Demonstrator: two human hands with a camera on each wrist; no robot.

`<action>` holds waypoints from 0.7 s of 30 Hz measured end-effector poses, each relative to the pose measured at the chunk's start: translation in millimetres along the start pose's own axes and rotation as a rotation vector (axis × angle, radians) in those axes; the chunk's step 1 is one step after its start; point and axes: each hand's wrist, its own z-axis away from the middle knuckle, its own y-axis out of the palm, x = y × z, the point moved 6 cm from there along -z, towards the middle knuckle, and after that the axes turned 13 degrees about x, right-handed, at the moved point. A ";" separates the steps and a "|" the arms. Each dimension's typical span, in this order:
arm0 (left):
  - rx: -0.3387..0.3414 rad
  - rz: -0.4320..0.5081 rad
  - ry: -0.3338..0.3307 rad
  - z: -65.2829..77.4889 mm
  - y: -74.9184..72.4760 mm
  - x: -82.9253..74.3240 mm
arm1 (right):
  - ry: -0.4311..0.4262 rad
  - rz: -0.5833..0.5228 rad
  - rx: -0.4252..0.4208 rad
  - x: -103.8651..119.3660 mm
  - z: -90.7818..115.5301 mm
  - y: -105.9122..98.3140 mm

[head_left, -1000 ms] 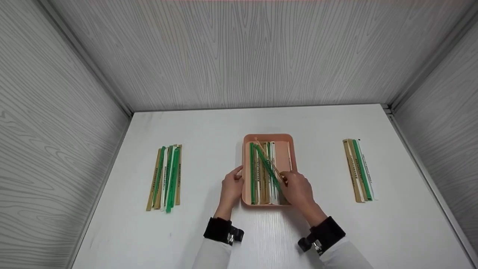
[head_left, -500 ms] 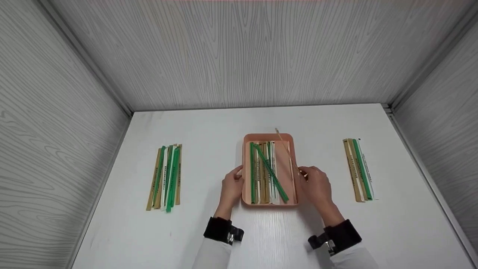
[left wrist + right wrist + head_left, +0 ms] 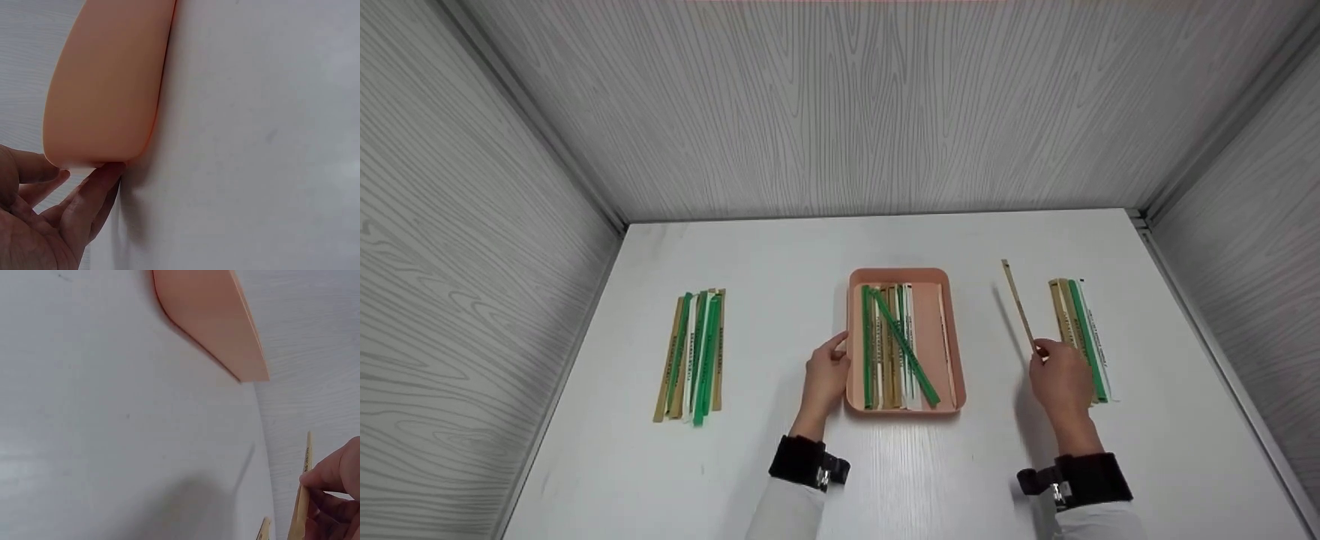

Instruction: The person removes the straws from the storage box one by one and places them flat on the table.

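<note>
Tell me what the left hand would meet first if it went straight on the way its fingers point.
Most likely the tray: the left hand appears to touch its outer side.

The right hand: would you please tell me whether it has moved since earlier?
Yes: in the head view, the right hand moved rightward, away from the tray.

A tan paper-wrapped straw (image 3: pixel 1018 304), pinched in the right hand (image 3: pixel 1063 381), slants over the right half of the counter (image 3: pixel 780 270), and a salmon-pink round-cornered tray (image 3: pixel 928 326) lies flat mid-counter, its left wall touching the left hand (image 3: pixel 825 379).
</note>
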 end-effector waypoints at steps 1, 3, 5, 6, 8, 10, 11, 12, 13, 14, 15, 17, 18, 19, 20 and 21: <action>-0.001 -0.001 -0.001 -0.1 -0.1 0.0 | 0.018 0.005 -0.004 -4.4 0.2 -1.9; -0.002 -0.001 -0.006 -0.1 -0.2 0.1 | 0.051 0.011 -0.007 -12.9 0.2 -4.4; 0.000 0.004 -0.008 0.0 -0.1 0.4 | 0.082 0.019 -0.013 -20.0 0.3 -6.5; 0.000 0.006 -0.008 0.2 -0.1 0.5 | 0.095 0.022 -0.014 -23.2 0.3 -7.0; 0.001 0.009 -0.002 0.1 -0.1 0.7 | 0.113 0.025 -0.015 -28.4 -0.1 -7.5; 0.000 0.007 0.006 0.0 -0.3 1.0 | 0.132 0.023 -0.013 -32.8 -0.3 -7.5; -0.001 0.006 0.009 0.2 -0.5 0.8 | 0.142 0.023 -0.011 -34.8 -0.3 -7.5; -0.003 0.003 0.011 0.3 -0.7 0.7 | 0.151 0.022 -0.009 -36.5 -0.4 -7.6; -0.003 -0.003 0.017 0.5 -0.9 0.3 | 0.161 0.021 -0.003 -38.4 -0.6 -7.4; -0.003 -0.008 0.020 1.0 -1.2 -0.3 | 0.171 0.022 0.005 -40.1 -0.7 -7.3; -0.002 -0.010 0.023 1.5 -1.3 -0.8 | 0.177 0.023 0.012 -41.3 -0.7 -7.3; -0.001 -0.015 0.028 2.4 -1.6 -1.9 | 0.192 0.023 0.027 -43.5 -1.0 -7.2; 0.000 -0.019 0.033 2.6 -1.7 -2.4 | 0.197 0.023 0.034 -44.4 -1.2 -7.2; 0.000 -0.022 0.037 2.8 -1.8 -2.8 | 0.201 0.023 0.041 -45.3 -1.6 -6.8; 0.001 -0.020 0.037 2.9 -1.8 -2.9 | 0.205 0.023 0.045 -45.7 -1.8 -6.8; 0.001 -0.017 0.037 3.0 -1.8 -2.9 | 0.209 0.021 0.047 -46.2 -2.1 -6.7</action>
